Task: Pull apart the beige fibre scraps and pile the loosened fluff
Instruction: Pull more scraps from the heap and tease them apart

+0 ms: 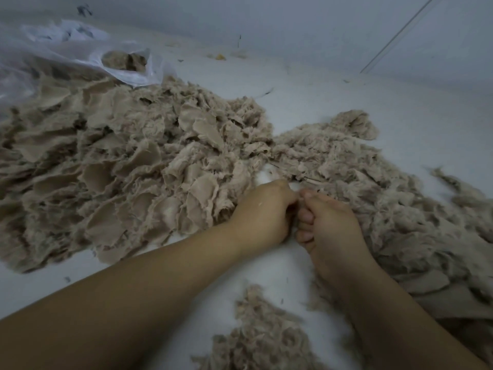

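— Beige fibre scraps [128, 161] heaped left, loosened fluff [373, 198] right?
— Yes. Between them my left hand [262, 212] and right hand [329, 225] pinch something hidden; it should be light and soft: grip frayed edges.

A wide heap of beige fibre scraps [114, 166], flat torn pieces with frayed edges, covers the left and middle. Looser, shredded fluff [373, 198] spreads to the right, touching the heap. A smaller fluffy clump [261, 335] lies near, apart from both.
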